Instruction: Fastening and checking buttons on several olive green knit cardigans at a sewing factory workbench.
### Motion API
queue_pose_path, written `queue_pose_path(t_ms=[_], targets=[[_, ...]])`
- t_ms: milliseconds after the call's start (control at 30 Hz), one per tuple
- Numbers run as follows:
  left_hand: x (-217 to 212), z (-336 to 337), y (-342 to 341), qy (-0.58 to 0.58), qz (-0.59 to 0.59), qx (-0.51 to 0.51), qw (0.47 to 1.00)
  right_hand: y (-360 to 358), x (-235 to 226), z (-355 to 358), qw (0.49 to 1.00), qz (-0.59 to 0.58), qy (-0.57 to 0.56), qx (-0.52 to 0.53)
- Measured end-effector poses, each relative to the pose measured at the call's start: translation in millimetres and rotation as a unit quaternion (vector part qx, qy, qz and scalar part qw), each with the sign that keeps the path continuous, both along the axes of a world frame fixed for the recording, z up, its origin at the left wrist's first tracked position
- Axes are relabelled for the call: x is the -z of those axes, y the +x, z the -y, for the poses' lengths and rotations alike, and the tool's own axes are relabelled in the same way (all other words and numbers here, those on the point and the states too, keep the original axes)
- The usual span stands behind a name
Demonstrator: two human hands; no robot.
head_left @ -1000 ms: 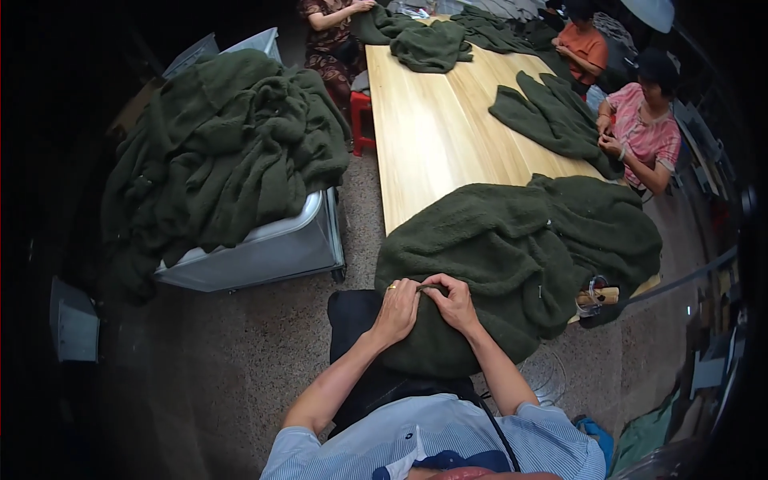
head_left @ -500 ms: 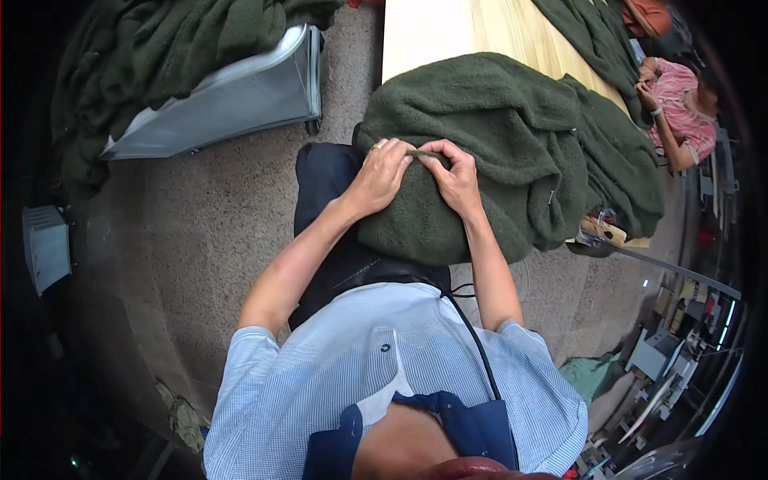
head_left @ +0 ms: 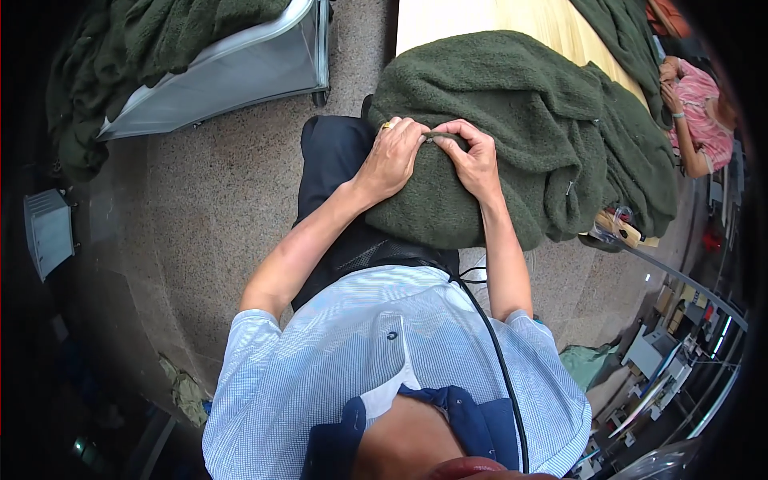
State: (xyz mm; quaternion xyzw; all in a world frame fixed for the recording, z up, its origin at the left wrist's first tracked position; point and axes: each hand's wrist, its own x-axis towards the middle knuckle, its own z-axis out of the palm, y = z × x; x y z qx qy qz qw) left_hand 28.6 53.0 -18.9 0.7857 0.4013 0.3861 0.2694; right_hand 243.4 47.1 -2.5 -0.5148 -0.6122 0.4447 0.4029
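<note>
Two hands meet on one dark green fleece, which is heaped over the person's lap and spills up onto the end of the wooden table. The left hand is curled nearly shut, its fingertips pinching a small fold of the fleece; one gold ring shows on it. The right hand is just beside it, fingers bent and closed on the same fold, so that the two thumbs almost touch. Whether anything small lies between the fingertips I cannot tell.

The person wears one pale blue shirt, and one black cable runs down across it.

To the left stands one metal bin on the speckled floor, piled with more green fleece. One more green piece lies farther up the table. At the right edge sits one other person in a pink top, well apart. One grey box stands at the far left.
</note>
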Motion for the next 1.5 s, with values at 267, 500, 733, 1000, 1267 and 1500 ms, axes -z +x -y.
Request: queue_pose_path(t_ms=[267,500,733,1000,1267,1500], targets=[[-8,2,-5,0.002,-0.047,0.029,0.998,-1,-3,1,1.0,0.011,0.005,0.005],[-5,6,1,0.05,-0.096,-0.009,0.994,-2,0,1,1.0,-0.003,0.001,0.004],[-1,2,0,0.024,-0.067,-0.002,0.997,8,5,-4,0.998,-0.031,-0.06,-0.014],[5,-8,-12,0.004,-0.017,0.069,0.997,14,4,-14,0.986,-0.083,-0.127,-0.07],[2,-18,-24,-0.025,-0.018,0.115,0.993,1,-3,-9,0.991,-0.039,-0.123,-0.026],[-2,-15,-20,-0.081,0.023,0.073,0.994,-2,-9,-8,0.989,-0.049,-0.142,-0.011]])
